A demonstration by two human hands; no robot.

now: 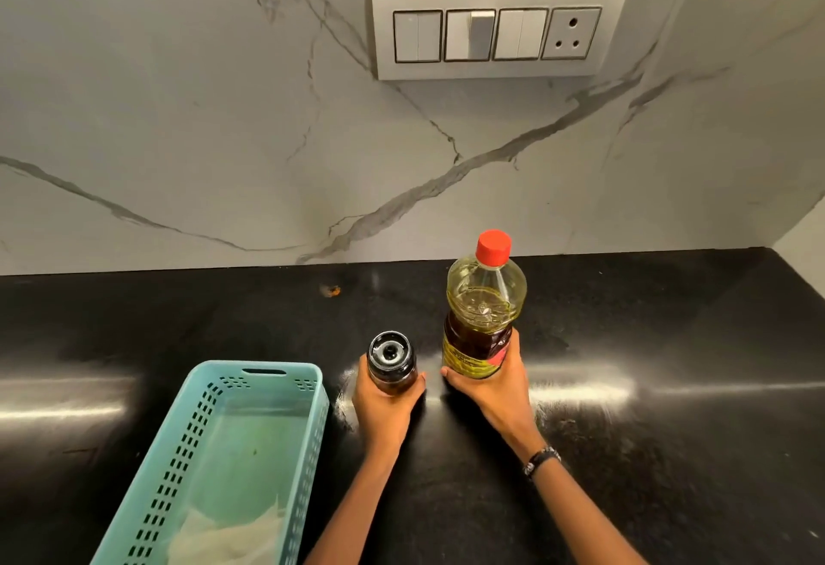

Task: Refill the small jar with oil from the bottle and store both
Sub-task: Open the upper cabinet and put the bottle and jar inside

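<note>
the left hand [385, 399] is wrapped around the small jar [392, 361], the right hand [489, 379] around the lower part of the oil bottle [484, 319], both upright on the black tabletop [669, 341], probably steadied for opening. the red cap [493, 246] is on. the blue basket [214, 453] beside them likely stores both; its near end is cut off, and the jar's fill level is unclear.

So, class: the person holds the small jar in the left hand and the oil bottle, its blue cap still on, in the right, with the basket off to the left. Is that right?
One detail is wrong: the cap is red, not blue, as the head view shows. The rest stands: left hand on the small jar, right hand on the oil bottle, basket to the left.
</note>
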